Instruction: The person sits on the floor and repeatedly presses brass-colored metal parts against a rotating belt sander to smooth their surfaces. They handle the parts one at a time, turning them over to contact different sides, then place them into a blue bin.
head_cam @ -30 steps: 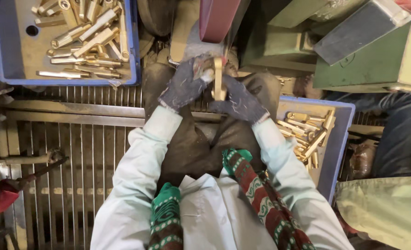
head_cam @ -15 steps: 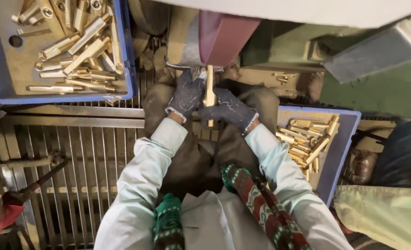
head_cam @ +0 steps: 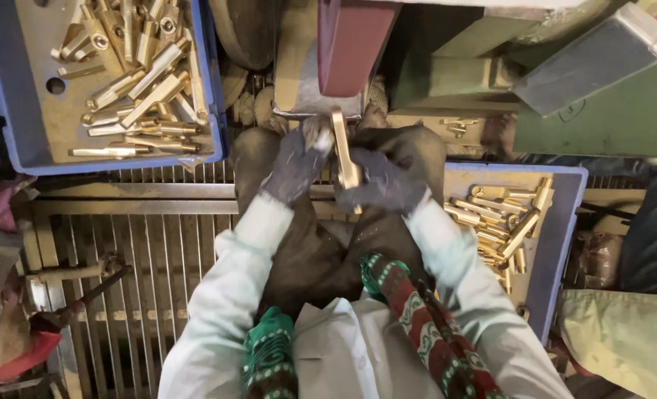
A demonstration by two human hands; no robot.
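Above the seated person's knees, at the middle of the head view, directly below the dark red sanding belt:

- Brass rod: one long piece, its long axis running up and down the view, upper end touching or just short of the belt's lower edge; which cannot be told.
- Left hand: dark glove, fingers closed around the rod's upper part from the left side. Grasping the rod.
- Right hand: dark glove, clenched on the rod's lower part from the right side. Grasping the rod. The rod lies between the two hands; both are on it, the left nearer the belt.
- Blue tray, upper left: loose brass pieces heaped toward its right edge, well apart from the hands.
- Blue tray, right: further brass pieces lying along its left edge, near the right forearm.
- Metal grating: underfoot, left of the knees.
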